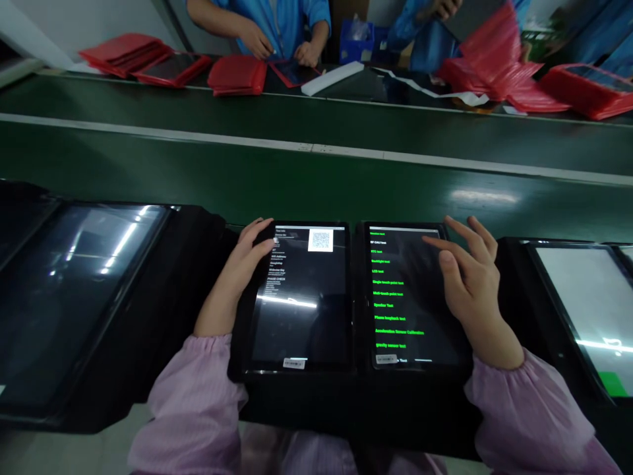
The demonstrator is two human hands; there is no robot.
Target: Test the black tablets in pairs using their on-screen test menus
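Two tablets lie side by side before me with their screens lit. The left tablet (301, 330) shows white text and a QR code on black, and a barcode sticker is at its lower edge. My left hand (242, 260) grips its upper left edge, the thumb over the bezel. On the right tablet (420, 310) is a list of mostly green test names, with another barcode sticker at the bottom. My right hand (469, 277) hovers over its upper right side, fingers apart and index finger stretched toward the screen. Whether that fingertip touches the glass I cannot tell.
A larger dark-screened device (84, 297) lies to the left, and a white-screened tablet (583, 297) to the right. Beyond runs a green conveyor belt (297, 178) with pale rails. Across it, co-workers in blue handle red sleeves (237, 74) and panels.
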